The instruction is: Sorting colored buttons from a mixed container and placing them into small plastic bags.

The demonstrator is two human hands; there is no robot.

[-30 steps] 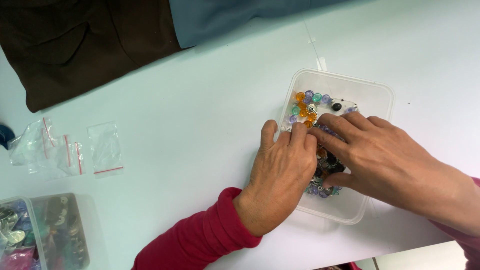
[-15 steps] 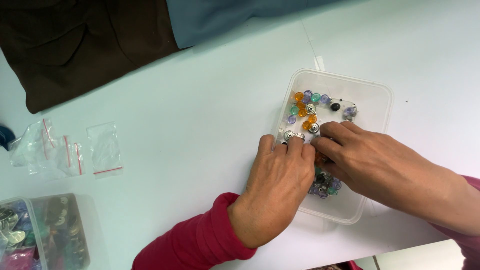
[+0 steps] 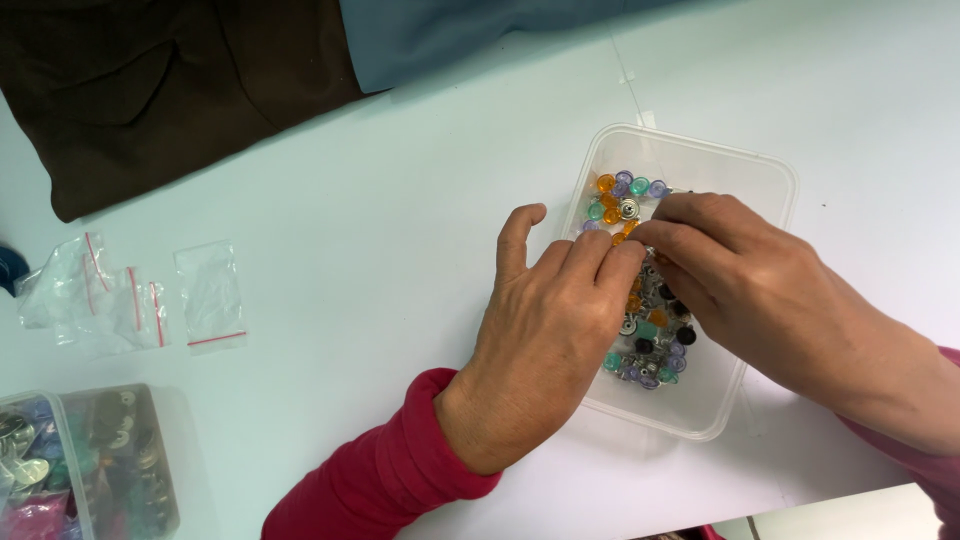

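Note:
A clear plastic tub on the white table holds many small coloured buttons, orange, green, purple and silver. My left hand, in a red sleeve, rests over the tub's left rim with its fingertips bent into the pile. My right hand reaches in from the right. Its fingertips meet the left hand's fingertips over the buttons. Both hands pinch at something small between them, which the fingers hide.
Small empty zip bags with red strips lie at the left. A second clear box of mixed pieces sits at the bottom left corner. Brown cloth and blue-grey cloth lie along the far edge.
Both hands have drawn back a little within the tub. Their fingertips now meet in a pinch over the buttons, where before they were spread across the pile.

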